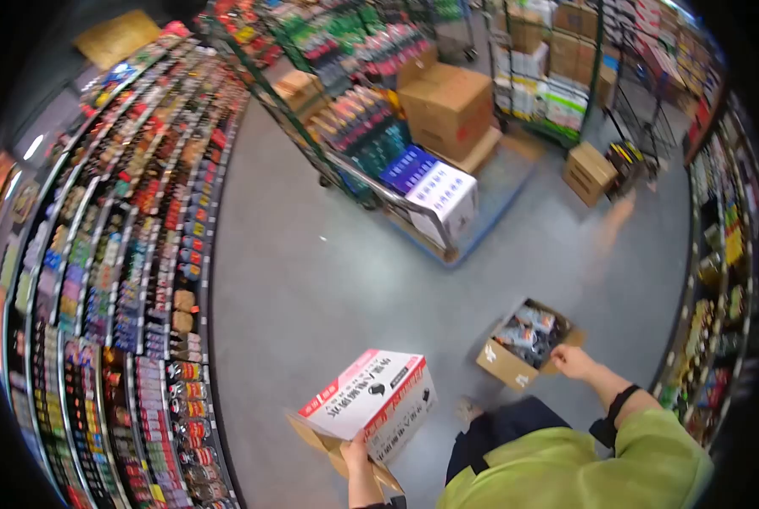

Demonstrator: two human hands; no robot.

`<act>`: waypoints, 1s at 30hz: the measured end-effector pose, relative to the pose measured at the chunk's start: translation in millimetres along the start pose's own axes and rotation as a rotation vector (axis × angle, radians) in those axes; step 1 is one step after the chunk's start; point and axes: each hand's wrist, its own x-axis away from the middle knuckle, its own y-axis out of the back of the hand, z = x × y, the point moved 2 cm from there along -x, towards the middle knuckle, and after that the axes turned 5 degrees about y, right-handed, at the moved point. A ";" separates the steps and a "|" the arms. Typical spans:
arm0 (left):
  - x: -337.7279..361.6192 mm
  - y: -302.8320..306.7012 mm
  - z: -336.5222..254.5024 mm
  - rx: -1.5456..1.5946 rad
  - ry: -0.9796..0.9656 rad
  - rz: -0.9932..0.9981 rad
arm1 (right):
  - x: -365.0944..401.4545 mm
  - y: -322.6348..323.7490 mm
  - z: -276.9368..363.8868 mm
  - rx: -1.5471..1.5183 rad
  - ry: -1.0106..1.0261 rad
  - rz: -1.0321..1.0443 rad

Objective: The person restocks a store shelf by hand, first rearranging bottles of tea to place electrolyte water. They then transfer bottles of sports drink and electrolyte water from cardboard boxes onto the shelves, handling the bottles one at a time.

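Note:
My left hand (356, 451) is closed on the near edge of a white carton with red trim (364, 392) and dark printed characters. That carton is tilted, and its brown flaps (318, 437) hang open on the lower left side. To the right, an open brown cardboard box (501, 363) contains several grey and dark packets (528, 333). My right hand (573, 361), fingers curled, is at this box's right corner and appears to grip its edge or flap.
Long shelves of packaged goods (133, 246) line the left side, with more shelves (719, 280) at right. Ahead stands a blue platform cart (502, 204) carrying a white and blue box (439, 193) and a large cardboard box (447, 106). A small carton (589, 172) sits beyond.

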 end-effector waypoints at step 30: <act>-426.5 -422.8 -157.8 -1.549 -0.446 0.232 | -76.7 -27.6 89.8 -0.147 -0.958 -0.382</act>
